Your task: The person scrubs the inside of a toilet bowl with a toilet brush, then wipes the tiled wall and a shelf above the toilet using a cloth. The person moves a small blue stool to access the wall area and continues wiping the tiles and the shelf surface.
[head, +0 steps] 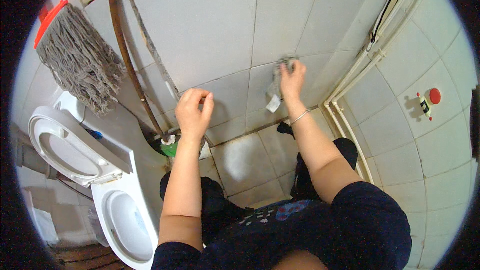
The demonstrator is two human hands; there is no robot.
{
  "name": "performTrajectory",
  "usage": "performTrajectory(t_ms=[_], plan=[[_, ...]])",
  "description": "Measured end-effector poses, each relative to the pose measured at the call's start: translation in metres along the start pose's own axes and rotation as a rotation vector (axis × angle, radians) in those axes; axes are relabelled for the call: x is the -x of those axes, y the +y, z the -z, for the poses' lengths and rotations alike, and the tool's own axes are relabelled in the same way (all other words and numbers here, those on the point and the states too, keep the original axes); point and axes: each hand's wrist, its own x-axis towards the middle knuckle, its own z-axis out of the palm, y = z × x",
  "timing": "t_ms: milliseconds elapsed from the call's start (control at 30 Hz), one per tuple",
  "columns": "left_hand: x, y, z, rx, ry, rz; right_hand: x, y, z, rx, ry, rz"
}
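My right hand (293, 82) holds a blurred grey cloth (275, 79) against the tiled wall (221, 33) in front of me. A white tag-like piece (273, 103) hangs at the cloth's lower end. The grip's finer detail is lost in blur. A thin bracelet (300, 117) circles my right wrist. To the left, my left hand (193, 112) hovers before the lower tiles, fingers loosely curled and thumb apart. I see nothing in it, though its palm is turned away.
A mop (80, 58) with grey strands hangs at left above a toilet (129, 225) with its lid raised. Near my left hand a brown stick (129, 60) leans by the wall. Pale pipes (347, 78) run down the right corner. A red-capped wall hook (435, 96) is at right.
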Motion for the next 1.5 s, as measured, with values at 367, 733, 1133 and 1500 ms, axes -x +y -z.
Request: performTrajectory(t_ms=[367, 733, 1133, 1500], plan=[[0.000, -0.002, -0.003, 0.040, -0.058, 0.081, 0.047, -0.062, -0.027, -0.159, -0.259, 0.068], [0.007, -0.012, 0.001, 0.037, -0.104, 0.155, -0.021, 0.017, -0.017, -0.237, 0.062, -0.198], [0.007, -0.014, -0.017, 0.041, -0.095, 0.071, 0.017, 0.025, -0.027, -0.610, -0.001, -0.545], [0.004, -0.021, -0.012, 0.083, -0.085, 0.145, -0.008, -0.026, -0.017, -0.909, 0.051, -0.409]])
